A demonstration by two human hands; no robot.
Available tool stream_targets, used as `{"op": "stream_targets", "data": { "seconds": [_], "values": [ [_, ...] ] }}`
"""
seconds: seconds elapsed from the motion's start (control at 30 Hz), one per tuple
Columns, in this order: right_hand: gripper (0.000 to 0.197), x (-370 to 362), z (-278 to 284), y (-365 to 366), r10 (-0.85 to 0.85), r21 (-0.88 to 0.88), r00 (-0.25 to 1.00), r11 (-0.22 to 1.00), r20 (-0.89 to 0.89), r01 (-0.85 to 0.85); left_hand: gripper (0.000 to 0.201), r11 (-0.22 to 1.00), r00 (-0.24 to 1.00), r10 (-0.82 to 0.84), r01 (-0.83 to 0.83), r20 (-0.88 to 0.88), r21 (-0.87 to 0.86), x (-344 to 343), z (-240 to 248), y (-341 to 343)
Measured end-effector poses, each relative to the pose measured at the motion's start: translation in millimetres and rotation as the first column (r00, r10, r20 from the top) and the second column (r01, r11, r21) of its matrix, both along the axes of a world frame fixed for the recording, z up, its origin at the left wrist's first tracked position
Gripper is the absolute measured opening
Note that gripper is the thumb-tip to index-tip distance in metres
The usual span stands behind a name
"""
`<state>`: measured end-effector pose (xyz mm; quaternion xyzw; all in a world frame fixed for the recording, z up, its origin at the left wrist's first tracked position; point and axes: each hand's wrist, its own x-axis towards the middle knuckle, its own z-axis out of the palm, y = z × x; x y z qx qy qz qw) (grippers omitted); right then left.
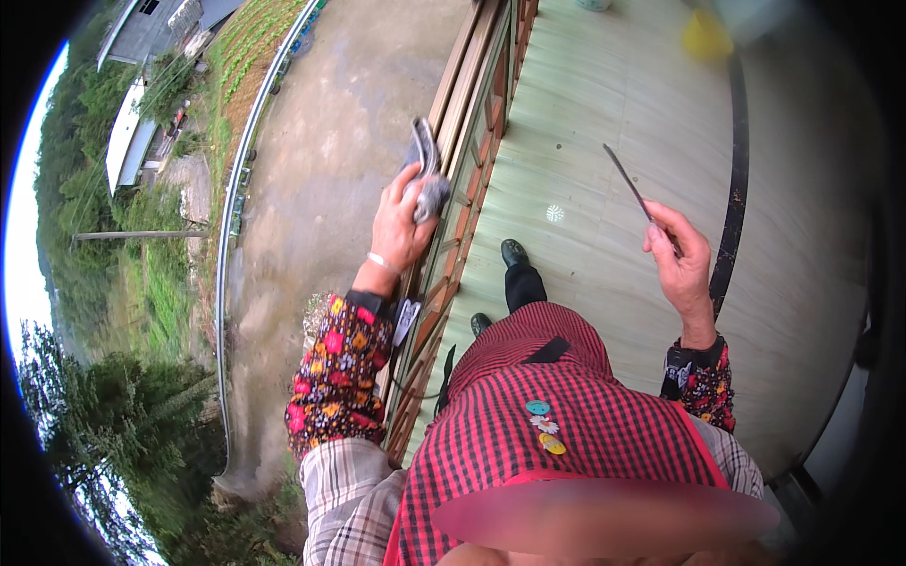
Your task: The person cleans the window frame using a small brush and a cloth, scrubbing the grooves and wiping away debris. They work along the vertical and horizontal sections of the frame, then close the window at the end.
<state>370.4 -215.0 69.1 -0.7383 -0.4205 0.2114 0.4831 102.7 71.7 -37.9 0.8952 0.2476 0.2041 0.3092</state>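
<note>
My left hand (401, 226) grips a grey, crumpled cloth (432, 196) with its fingers wrapped round it. The cloth lies against the top rail of a brown balcony railing (455, 94), to my left. Out to my right, above the tiled floor, my right hand (681, 259) pinches one end of a thin dark stick (625, 175). The stick's free end points forward and to the left, away from the railing. What it is exactly, I cannot make out.
Light, glossy floor tiles (604, 236) with a round drain cover (555, 214) spread to the right of the railing. A dark strip (734, 189) crosses the floor further right. A blurred yellow object (708, 38) is at the far right. Beyond the railing, a concrete yard (330, 123) lies lower down.
</note>
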Motion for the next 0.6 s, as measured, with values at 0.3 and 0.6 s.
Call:
{"op": "stream_targets", "data": {
  "seconds": [0.3, 0.6],
  "values": [
    [0.029, -61, -17, -21, 0.075, 0.092, 0.991, 0.994, -0.106, -0.066, 0.058, 0.982, 0.850, 0.101, -0.169, -0.516, -0.086, -303, 63, -192],
    [0.033, -80, -28, 87, 0.506, 0.402, 0.786, 0.842, -0.355, -0.360, 0.042, 0.634, 0.608, 0.771, -0.762, -0.190, 0.135, -285, 113, -278]
  ]
}}
